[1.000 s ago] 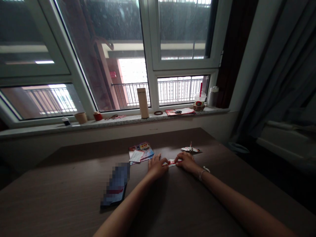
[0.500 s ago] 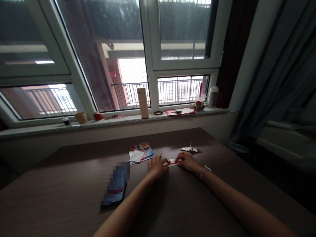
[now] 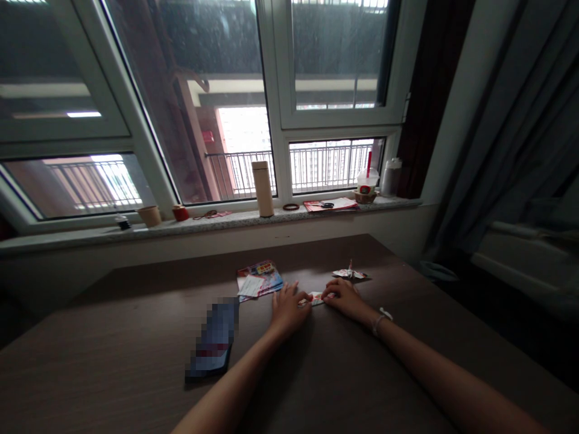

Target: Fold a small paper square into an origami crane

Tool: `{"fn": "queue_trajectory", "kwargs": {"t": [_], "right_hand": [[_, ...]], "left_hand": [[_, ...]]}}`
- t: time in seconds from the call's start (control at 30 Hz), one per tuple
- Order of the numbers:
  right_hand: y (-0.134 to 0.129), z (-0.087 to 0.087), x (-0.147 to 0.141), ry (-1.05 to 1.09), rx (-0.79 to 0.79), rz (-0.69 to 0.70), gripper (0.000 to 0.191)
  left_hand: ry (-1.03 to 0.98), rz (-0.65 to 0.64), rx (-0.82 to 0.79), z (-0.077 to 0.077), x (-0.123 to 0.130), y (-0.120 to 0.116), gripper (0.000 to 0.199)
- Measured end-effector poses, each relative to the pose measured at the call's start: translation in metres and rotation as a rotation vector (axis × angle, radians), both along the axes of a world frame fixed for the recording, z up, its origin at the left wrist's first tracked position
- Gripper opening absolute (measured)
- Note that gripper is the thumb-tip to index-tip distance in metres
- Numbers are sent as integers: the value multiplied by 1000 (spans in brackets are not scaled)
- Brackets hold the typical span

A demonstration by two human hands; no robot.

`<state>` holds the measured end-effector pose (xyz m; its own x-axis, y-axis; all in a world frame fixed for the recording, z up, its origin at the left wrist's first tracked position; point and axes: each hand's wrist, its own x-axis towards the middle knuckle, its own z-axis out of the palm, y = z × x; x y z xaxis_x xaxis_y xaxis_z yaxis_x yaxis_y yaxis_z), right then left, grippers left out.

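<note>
A small folded paper, white with red marks, lies on the brown table between my hands. My left hand grips its left end with thumb and forefinger, the other fingers resting on the table near the printed leaflets. At the right end, the fingers of my right hand pinch the same paper and cover part of it. A folded paper crane stands just beyond my right hand.
A dark phone lies left of my left forearm on the table. Along the windowsill stand a beige bottle, a paper cup, a drink cup with a red straw, and scissors on papers.
The red edge that showed along the folded paper is less visible now, and the paper looks smaller between my fingers. My right wrist has shifted slightly right and down.
</note>
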<state>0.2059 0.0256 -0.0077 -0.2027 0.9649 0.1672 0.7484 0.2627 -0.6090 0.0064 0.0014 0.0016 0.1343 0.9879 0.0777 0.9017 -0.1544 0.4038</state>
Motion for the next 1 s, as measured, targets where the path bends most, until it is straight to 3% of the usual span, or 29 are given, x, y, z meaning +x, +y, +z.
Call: {"fn": "queue_trajectory", "kwargs": {"t": [0.37,0.7,1.0], "right_hand": [[-4,1,-9,-40,59,-64,19],[2,4,-13,-46,-12,-94,22],[5,6,-6,-37,-60,-66,15]], "left_hand": [[-28,39,57,1,6,2,23],[-44,74,15,7,14,4,24],[-8,24,-68,9,2,10,24]]}}
